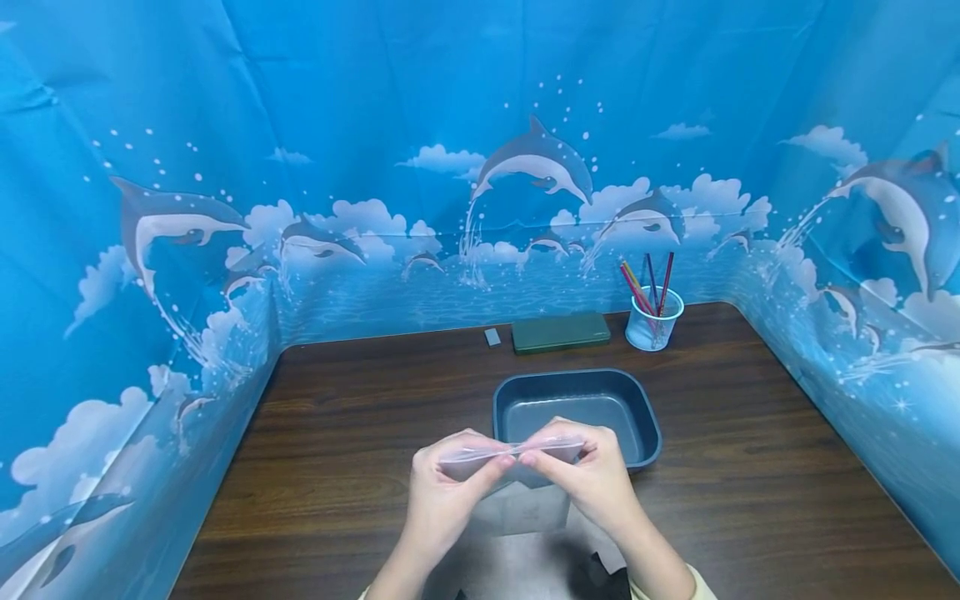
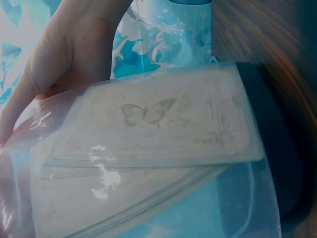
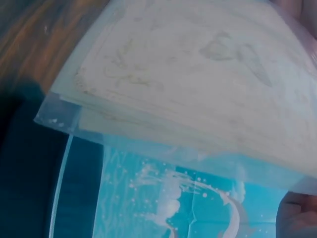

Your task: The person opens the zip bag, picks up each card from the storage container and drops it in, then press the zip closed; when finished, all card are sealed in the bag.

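A clear plastic bag (image 1: pixel 525 508) hangs between both hands above the near part of the table. My left hand (image 1: pixel 444 496) pinches its top edge, thumb on the near side. Close beside it, my right hand (image 1: pixel 603 475) pinches the same edge, the two thumb tips almost meeting in the middle. Through the plastic, the left wrist view shows several pale sheets (image 2: pixel 148 136) fanned out, the top one printed with a butterfly. The same sheets (image 3: pixel 168 74) fill much of the right wrist view. Whether the bag's mouth is sealed, I cannot tell.
Just beyond the hands stands a dark blue-grey tray (image 1: pixel 654 425). Farther back lie a green case (image 1: pixel 561 332) and a small grey block (image 1: pixel 492 337). A light blue mesh cup (image 1: pixel 654 327) with several pencils stands at the back right. Dolphin-print cloth (image 1: pixel 420 108) borders the table (image 1: pixel 337 433).
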A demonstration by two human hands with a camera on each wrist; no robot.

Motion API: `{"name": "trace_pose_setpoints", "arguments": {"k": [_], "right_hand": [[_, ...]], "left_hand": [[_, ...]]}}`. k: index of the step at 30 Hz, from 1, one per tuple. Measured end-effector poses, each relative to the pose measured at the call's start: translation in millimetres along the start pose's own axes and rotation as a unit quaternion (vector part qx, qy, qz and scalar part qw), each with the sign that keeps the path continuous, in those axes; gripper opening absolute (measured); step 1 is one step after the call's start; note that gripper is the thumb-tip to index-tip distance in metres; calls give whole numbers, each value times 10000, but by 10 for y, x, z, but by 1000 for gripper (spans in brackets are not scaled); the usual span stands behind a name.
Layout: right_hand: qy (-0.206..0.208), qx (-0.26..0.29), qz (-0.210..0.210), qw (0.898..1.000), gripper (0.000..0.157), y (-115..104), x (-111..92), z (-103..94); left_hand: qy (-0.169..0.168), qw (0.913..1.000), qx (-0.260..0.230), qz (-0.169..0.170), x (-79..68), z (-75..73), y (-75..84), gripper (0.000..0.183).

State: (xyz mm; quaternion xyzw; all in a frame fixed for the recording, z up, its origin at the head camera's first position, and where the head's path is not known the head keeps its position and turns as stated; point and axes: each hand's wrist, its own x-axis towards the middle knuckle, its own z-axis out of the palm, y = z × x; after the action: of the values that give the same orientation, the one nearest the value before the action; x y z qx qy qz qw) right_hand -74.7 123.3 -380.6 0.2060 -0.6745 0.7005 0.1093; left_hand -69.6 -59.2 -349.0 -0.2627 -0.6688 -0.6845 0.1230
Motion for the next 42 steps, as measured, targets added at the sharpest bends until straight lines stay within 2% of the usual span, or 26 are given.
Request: {"name": "trace_pose_setpoints", "arguments": {"k": [7, 12, 15, 19, 25, 32, 39, 42], "right_hand": [[83, 2, 204, 9998, 10, -9, -4, 46], [-102, 107, 246, 9996, 11, -20, 4, 17], [-188, 157, 288, 9993, 12, -21, 7, 2], [-178, 128, 442, 9988, 11, -24, 6, 1], [-121, 71, 699, 9975, 12, -51, -7, 14], [-160, 192, 951, 9952, 17, -91, -8, 42], [-30, 282, 957, 9950, 13, -99, -10, 87], [50, 230, 944, 9953, 12, -95, -11, 106]], "left_hand": [[178, 9997, 158, 65, -3, 15, 8, 9], [97, 9999, 38, 135, -21, -26, -134, 15], [53, 10000, -62, 16, -32, -53, -201, 19], [64, 10000, 52, -50, -12, -41, -129, 16], [29, 9997, 252, 73, 31, -3, 49, 9], [0, 9996, 223, 180, 35, -7, 59, 9], [119, 9994, 296, -124, 22, -12, 76, 7], [150, 9992, 349, -122, 18, -15, 75, 8]]}}
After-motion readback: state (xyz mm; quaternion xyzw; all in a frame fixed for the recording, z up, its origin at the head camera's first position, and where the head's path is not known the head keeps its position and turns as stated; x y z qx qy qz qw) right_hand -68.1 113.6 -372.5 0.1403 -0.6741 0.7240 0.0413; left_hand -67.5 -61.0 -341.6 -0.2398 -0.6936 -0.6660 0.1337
